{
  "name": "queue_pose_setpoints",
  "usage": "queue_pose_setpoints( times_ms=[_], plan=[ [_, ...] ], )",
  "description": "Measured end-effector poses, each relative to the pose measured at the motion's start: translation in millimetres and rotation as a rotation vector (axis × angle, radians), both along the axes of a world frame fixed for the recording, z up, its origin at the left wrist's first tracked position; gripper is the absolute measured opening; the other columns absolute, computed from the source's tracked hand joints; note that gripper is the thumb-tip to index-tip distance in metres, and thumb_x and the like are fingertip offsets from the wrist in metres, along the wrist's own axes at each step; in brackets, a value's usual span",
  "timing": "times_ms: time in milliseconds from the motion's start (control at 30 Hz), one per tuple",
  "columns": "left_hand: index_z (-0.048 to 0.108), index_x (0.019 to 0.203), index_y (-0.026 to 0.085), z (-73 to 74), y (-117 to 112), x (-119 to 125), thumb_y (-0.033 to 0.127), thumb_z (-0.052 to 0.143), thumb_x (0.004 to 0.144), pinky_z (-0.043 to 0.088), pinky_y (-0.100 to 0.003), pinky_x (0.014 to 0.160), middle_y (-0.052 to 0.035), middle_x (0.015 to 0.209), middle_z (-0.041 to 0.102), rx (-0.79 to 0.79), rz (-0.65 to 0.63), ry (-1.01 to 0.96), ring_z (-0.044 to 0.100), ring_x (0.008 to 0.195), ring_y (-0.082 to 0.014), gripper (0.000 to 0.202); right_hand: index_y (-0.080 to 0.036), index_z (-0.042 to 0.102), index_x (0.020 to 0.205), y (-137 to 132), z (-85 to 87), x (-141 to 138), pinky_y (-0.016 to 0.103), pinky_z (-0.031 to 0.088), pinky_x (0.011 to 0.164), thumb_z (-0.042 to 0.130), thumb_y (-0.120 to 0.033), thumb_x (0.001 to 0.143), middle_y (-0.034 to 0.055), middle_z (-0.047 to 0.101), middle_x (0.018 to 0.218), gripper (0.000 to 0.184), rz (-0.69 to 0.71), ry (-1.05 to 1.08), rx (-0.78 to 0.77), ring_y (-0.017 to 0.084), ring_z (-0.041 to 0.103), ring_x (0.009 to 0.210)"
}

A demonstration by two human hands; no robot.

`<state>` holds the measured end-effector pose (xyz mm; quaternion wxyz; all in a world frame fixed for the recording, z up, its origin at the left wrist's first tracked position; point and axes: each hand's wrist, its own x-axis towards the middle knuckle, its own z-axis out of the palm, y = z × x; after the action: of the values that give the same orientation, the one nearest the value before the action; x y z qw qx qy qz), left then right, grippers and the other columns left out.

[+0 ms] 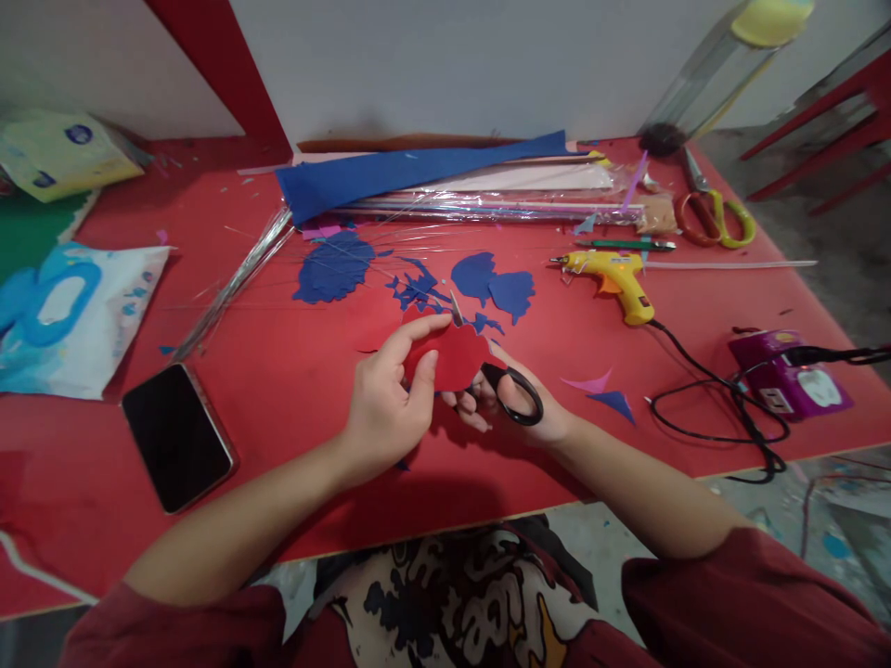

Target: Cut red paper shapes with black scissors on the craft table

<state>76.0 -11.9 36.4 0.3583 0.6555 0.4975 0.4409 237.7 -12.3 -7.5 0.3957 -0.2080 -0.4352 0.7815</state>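
My left hand [393, 399] pinches a red scalloped cut-out [456, 360] between thumb and fingers, above the middle of the table. In my right hand [533, 404] is a pair of scissors with black handles [523, 397]. A blade tip shows just past the upper edge of the red piece; the rest of the blades is hidden behind it. Beyond the hands lie a large blue scalloped piece [338, 267], two smaller blue petal shapes [511, 292] and blue scraps [418, 286].
On the right are a yellow glue gun [619, 278], a purple power box [794, 376] with black cables, and scissors with red and yellow handles [716, 219]. A phone [179, 436] and wipes pack [83, 315] lie left. Blue sheet [424, 176] and wires [237, 278] lie behind.
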Motion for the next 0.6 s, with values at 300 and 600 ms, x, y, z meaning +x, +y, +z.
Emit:
queue_pose_setpoints(
  times_ms=[300, 600],
  plan=[
    [0.059, 0.111, 0.017, 0.1, -0.3, -2.1, 0.016, 0.049, 0.085, 0.053, -0.017, 0.048, -0.008, 0.11, 0.067, 0.04, 0.06, 0.076, 0.067, 0.078, -0.0157, 0.029, -0.021, 0.04, 0.086, 0.4, 4.8, -1.4, 0.02, 0.034, 0.045, 0.058, -0.055, 0.079, -0.0036, 0.051, 0.074, 0.039, 0.032, 0.04, -0.014, 0.005, 0.046, 0.048],
    [0.059, 0.111, 0.017, -1.7, -1.5, -0.1, 0.016, 0.048, 0.085, 0.051, -0.017, 0.046, -0.0077, 0.109, 0.067, 0.044, 0.076, 0.054, 0.066, 0.074, -0.0137, 0.029, -0.021, 0.039, 0.085, -0.4, 5.1, -2.4, 0.02, 0.033, 0.042, 0.061, -0.058, 0.075, -0.004, 0.051, 0.072, 0.044, 0.01, -0.007, -0.043, 0.005, 0.045, 0.046]
  ],
)
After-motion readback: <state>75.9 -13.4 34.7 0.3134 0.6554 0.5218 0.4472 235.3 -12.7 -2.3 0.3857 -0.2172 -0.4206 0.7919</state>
